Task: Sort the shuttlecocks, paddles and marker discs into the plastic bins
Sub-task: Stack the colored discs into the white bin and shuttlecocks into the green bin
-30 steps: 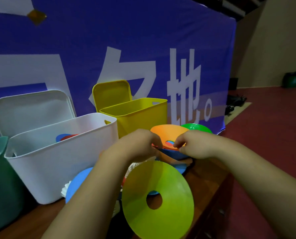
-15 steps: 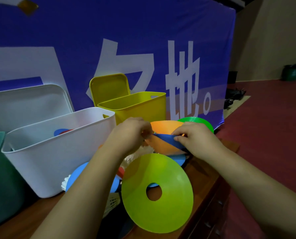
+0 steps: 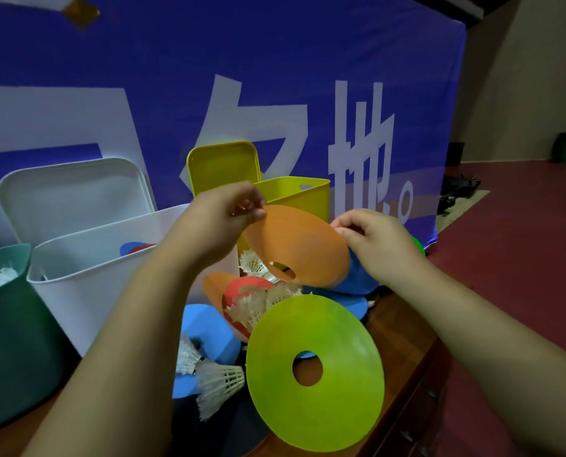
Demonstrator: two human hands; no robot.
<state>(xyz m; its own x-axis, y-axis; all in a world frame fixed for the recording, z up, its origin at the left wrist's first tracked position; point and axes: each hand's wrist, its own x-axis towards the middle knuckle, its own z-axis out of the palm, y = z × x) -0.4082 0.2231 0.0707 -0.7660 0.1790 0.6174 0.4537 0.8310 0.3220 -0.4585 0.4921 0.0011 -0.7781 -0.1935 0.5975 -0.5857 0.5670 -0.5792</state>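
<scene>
Hands: both are raised over a pile on the table's right end.
Left hand (image 3: 222,219): thumb and fingers pinch the upper left edge of the orange disc (image 3: 301,245).
Orange disc: held in the air and tilted, in front of the yellow bin (image 3: 303,196) and above the pile.
Right hand (image 3: 377,249): fingers are curled, with the tips at the orange disc's right edge. I cannot tell whether they grip that disc or the blue disc (image 3: 357,280) just below the palm.
Lime disc (image 3: 324,407): nearest the camera, propped at a slant on the pile, with its centre hole facing up.
Pile: shuttlecocks (image 3: 252,305) lie among a red disc (image 3: 245,285), a second orange disc (image 3: 216,285) and light blue discs (image 3: 209,328). Another shuttlecock (image 3: 220,380) lies on its side just left of the lime disc.
White bin (image 3: 87,278): left of the pile and open, with its lid (image 3: 73,196) leaning behind it. Blue and red pieces show inside.
Teal bin (image 3: 7,324): at the far left, with white feathers visible inside.
Yellow bin: behind the pile and open, with its lid (image 3: 224,166) standing upright at the back.
Table (image 3: 400,328): brown wood.
Backdrop: a blue banner (image 3: 275,77) with large white characters hangs behind the bins.
</scene>
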